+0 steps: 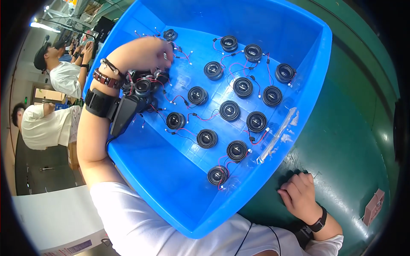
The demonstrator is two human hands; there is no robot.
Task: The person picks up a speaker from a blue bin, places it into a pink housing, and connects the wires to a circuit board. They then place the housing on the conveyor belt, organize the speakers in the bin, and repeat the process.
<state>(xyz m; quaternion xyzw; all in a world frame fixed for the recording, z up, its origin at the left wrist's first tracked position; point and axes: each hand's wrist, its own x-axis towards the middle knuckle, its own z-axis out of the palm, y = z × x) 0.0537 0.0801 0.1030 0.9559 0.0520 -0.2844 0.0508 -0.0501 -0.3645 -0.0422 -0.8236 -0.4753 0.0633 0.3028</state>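
A large blue plastic bin (294, 106) lies before me, tilted toward me on a green table (354, 141). Several small round black speakers (229, 110) with red and black wires are scattered on its floor. My left hand (143, 53) reaches into the bin's left side, fingers curled over a cluster of speakers (145, 83) gathered under the palm. My right hand (299, 192) rests on the green table just outside the bin's right corner, fingers bent, holding nothing. Both wrists wear black straps.
A strip of clear tape (277, 136) lies along the bin's right wall. A small brown tag (373, 207) sits on the table at right. Two people in white shirts (64, 77) work at the far left, beside a white box (55, 222).
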